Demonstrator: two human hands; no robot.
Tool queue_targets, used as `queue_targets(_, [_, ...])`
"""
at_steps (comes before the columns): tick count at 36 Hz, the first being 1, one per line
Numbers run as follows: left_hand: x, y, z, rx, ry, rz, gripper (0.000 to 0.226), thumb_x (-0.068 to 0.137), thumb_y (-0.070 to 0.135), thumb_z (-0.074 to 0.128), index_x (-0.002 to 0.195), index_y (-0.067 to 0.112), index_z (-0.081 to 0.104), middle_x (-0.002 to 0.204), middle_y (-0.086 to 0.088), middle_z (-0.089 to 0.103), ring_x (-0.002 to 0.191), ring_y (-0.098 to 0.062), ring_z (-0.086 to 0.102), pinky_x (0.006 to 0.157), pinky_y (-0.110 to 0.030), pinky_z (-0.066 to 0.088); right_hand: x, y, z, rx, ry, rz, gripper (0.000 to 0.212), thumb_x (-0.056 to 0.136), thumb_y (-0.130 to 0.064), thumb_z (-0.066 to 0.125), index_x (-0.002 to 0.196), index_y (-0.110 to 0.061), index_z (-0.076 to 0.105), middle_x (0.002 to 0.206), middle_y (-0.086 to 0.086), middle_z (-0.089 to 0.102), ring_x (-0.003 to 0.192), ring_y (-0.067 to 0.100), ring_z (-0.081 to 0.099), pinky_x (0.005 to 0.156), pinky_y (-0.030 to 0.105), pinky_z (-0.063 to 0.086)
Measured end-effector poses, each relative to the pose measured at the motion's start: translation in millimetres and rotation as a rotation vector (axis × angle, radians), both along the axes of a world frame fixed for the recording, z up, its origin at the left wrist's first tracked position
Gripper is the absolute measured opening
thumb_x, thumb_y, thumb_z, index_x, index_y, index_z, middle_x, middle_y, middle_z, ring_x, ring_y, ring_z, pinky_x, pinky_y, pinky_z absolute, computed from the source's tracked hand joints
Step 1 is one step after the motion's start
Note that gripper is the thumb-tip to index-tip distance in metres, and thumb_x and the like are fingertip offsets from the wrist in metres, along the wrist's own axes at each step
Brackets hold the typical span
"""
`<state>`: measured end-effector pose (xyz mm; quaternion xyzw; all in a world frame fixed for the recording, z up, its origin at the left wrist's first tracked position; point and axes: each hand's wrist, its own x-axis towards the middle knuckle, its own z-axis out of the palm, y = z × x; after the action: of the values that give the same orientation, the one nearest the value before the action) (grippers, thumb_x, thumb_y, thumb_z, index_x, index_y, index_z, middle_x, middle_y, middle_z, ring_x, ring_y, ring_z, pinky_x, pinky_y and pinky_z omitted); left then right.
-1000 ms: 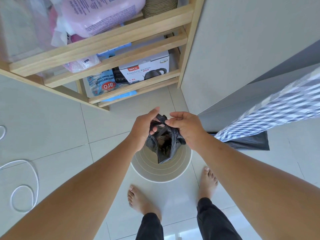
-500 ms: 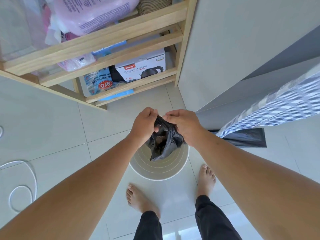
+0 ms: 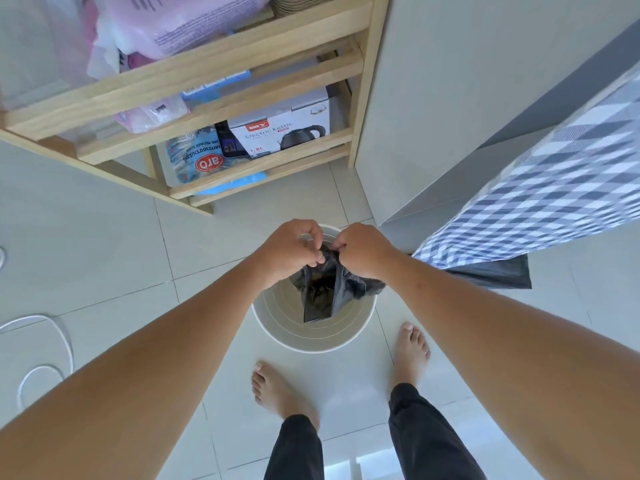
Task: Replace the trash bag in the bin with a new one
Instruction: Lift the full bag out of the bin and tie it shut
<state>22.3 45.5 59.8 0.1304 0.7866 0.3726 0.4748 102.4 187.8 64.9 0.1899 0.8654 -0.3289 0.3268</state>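
Note:
A round white bin (image 3: 313, 341) stands on the tiled floor just in front of my bare feet. Above its opening hangs a black trash bag (image 3: 323, 292), gathered at the top, with dark contents showing inside. My left hand (image 3: 291, 249) and my right hand (image 3: 362, 249) both pinch the bag's bunched top edge, knuckles close together. The inside wall of the bin is bare and ribbed. Another piece of black plastic (image 3: 495, 277) lies flat under the checked cloth to the right.
A wooden shelf unit (image 3: 221, 109) stands behind the bin, holding an electric kettle box (image 3: 287, 133) and packets. A blue-and-white checked cloth (image 3: 540, 195) overhangs on the right beside a grey cabinet (image 3: 467, 98). A white cable (image 3: 41, 344) loops on the floor at left.
Both hands have drawn the bag's top edges closer together, closing its mouth, and have sunk slightly towards the bin. The bin has not moved.

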Motion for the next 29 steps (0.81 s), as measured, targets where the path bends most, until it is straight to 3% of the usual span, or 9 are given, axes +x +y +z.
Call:
queue_targets(3, [4, -9, -3, -0.008, 0.306, -0.116, 0.044, 0.073, -0.006, 0.071, 0.053, 0.033, 0.066, 0.093, 0.005, 0.059, 0.085, -0.008, 0.063, 0.076, -0.014, 0.046, -3, 9, 3, -0.308, -0.223, -0.203, 0.029, 0.094, -0.006, 0.049, 0.117, -0.009, 0.066, 0.094, 0.007, 0.065, 0.067, 0.014, 0.058, 0.057, 0.028, 0.053])
queue_targets(7, [14, -12, 0, 0.090, 0.538, -0.086, 0.031, 0.077, -0.013, 0.060, 0.066, 0.012, 0.074, 0.088, 0.000, 0.059, 0.079, -0.010, 0.059, 0.073, -0.011, 0.041, -3, 18, 12, -0.584, -0.325, -0.453, 0.029, 0.099, 0.001, 0.044, 0.122, -0.011, 0.059, 0.079, 0.005, 0.044, 0.062, 0.014, 0.041, 0.061, 0.032, 0.053])
queue_targets(12, [17, -12, 10, 0.105, 0.481, -0.064, 0.019, 0.083, 0.005, 0.060, 0.078, 0.007, 0.077, 0.097, -0.002, 0.063, 0.089, -0.012, 0.059, 0.078, -0.009, 0.040, 1, 21, 14, -0.749, -0.298, -0.636, 0.029, 0.100, 0.002, 0.042, 0.124, -0.005, 0.057, 0.078, 0.007, 0.042, 0.062, 0.015, 0.039, 0.066, 0.034, 0.052])
queue_targets(16, [17, -10, 14, 0.139, 0.387, -0.052, 0.019, 0.088, 0.028, 0.068, 0.085, 0.012, 0.078, 0.101, 0.000, 0.062, 0.096, -0.011, 0.060, 0.086, -0.019, 0.044, 5, 20, 13, -0.822, -0.296, -0.672, 0.025, 0.101, 0.001, 0.040, 0.104, -0.011, 0.062, 0.076, 0.005, 0.043, 0.063, 0.015, 0.039, 0.066, 0.033, 0.049])
queue_targets(19, [15, -10, 10, 0.086, 0.410, -0.090, 0.016, 0.086, 0.028, 0.074, 0.088, 0.012, 0.079, 0.104, 0.004, 0.060, 0.097, -0.008, 0.058, 0.085, -0.010, 0.040, 6, 17, 11, -0.827, -0.292, -0.688, 0.026, 0.101, 0.000, 0.040, 0.104, -0.012, 0.062, 0.078, 0.006, 0.044, 0.063, 0.015, 0.040, 0.064, 0.031, 0.047])
queue_targets(21, [12, -13, 9, 0.058, 0.390, -0.110, 0.017, 0.085, 0.027, 0.074, 0.083, 0.011, 0.078, 0.107, 0.003, 0.060, 0.099, -0.008, 0.057, 0.083, -0.009, 0.038, 7, 14, 8, -0.807, -0.281, -0.685, 0.025, 0.100, -0.002, 0.042, 0.113, -0.011, 0.062, 0.079, 0.006, 0.045, 0.064, 0.015, 0.040, 0.064, 0.031, 0.047])
queue_targets(24, [7, -20, 7, 0.049, 0.398, -0.148, 0.018, 0.087, 0.028, 0.072, 0.074, 0.016, 0.074, 0.109, 0.001, 0.057, 0.105, -0.009, 0.054, 0.086, -0.008, 0.034, 7, 13, 5, -0.763, -0.224, -0.685, 0.022, 0.099, -0.006, 0.049, 0.109, -0.014, 0.067, 0.073, 0.003, 0.048, 0.065, 0.016, 0.045, 0.066, 0.032, 0.051])
queue_targets(27, [2, -33, 3, -0.002, 0.432, -0.188, 0.026, 0.088, 0.029, 0.070, 0.062, 0.027, 0.066, 0.111, 0.005, 0.052, 0.112, -0.009, 0.050, 0.096, -0.018, 0.031, 8, 20, 0, -0.545, -0.133, -0.587, 0.023, 0.098, -0.007, 0.053, 0.115, -0.012, 0.069, 0.075, -0.001, 0.054, 0.067, 0.014, 0.056, 0.073, 0.038, 0.061])
queue_targets(29, [-3, -47, -1, -0.073, 0.471, -0.189, 0.029, 0.087, 0.025, 0.072, 0.059, 0.022, 0.066, 0.110, 0.003, 0.052, 0.112, -0.013, 0.051, 0.097, -0.022, 0.031, 11, 30, -5, -0.341, -0.067, -0.491, 0.022, 0.097, -0.011, 0.053, 0.110, -0.009, 0.072, 0.089, 0.006, 0.066, 0.082, 0.026, 0.066, 0.082, 0.043, 0.060])
